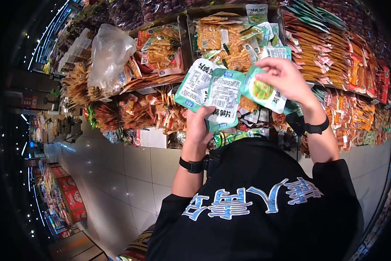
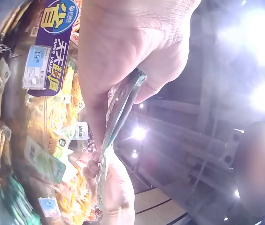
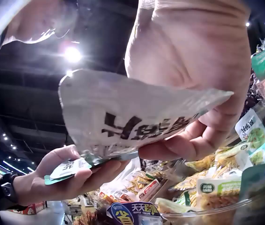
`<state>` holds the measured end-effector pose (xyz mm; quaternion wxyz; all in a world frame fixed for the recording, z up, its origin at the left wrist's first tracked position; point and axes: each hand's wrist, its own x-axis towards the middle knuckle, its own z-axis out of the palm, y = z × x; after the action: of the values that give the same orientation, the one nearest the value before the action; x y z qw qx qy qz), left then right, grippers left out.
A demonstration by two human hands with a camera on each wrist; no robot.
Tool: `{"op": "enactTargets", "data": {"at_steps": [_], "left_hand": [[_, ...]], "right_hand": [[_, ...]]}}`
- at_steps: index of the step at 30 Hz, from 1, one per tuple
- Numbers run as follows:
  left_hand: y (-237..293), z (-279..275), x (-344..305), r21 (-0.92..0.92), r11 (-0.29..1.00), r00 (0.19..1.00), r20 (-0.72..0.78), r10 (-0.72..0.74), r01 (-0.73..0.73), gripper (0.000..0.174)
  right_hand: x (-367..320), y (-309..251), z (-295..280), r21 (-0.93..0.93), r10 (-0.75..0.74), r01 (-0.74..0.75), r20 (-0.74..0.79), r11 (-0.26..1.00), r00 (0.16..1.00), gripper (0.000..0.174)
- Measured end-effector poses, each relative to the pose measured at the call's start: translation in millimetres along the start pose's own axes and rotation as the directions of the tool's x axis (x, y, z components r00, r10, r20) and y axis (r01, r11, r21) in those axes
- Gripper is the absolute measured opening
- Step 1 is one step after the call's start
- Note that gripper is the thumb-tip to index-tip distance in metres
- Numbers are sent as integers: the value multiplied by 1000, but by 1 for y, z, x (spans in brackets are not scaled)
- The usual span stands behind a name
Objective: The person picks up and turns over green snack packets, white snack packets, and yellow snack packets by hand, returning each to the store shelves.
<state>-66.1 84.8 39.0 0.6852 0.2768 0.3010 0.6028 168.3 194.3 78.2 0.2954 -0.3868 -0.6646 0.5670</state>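
The left hand [image 1: 198,127] pinches overlapping celtuce-slice pouches [image 1: 225,92] and the right hand [image 1: 287,80] a bowl-pictured pouch [image 1: 264,92] right of that grip; steady thumb pressure should prevent slipping.

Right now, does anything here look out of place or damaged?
A crumpled translucent plastic bag, at left in the head view, looks odd, bunched among printed snack packs. The held pouches show no visible damage.
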Motion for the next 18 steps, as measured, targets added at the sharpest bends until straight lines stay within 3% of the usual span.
{"op": "enactTargets", "data": {"at_steps": [2,4,6,8,11,14,17,18], "left_hand": [[2,1,1,-26,1000,1000,-6,-9,9,63],[2,3,2,-36,999,1000,-27,12,-13,61],[-6,2,6,-82,992,992,-81,93,-100,59],[-8,1,7,-131,982,986,-113,123,-138,56],[-1,4,5,-197,973,989,-112,101,-122,50],[-3,13,1,32,974,963,-149,225,-223,50],[-3,13,1,-38,970,960,-161,230,-239,51],[-4,14,1,-37,967,956,-164,243,-252,51]], "right_hand": [[-3,4,2,76,-263,289,-245,954,933,23],[-5,2,11,-97,-635,638,-291,764,716,20],[-15,-6,31,-362,-845,793,30,489,535,24],[-21,4,45,-425,-802,792,213,438,558,27],[-18,24,58,-435,-820,798,199,416,536,20],[-20,18,54,-435,-791,803,271,408,549,25],[-25,12,49,-482,-778,771,251,416,576,25],[-26,9,48,-513,-799,746,177,424,575,27]]}}
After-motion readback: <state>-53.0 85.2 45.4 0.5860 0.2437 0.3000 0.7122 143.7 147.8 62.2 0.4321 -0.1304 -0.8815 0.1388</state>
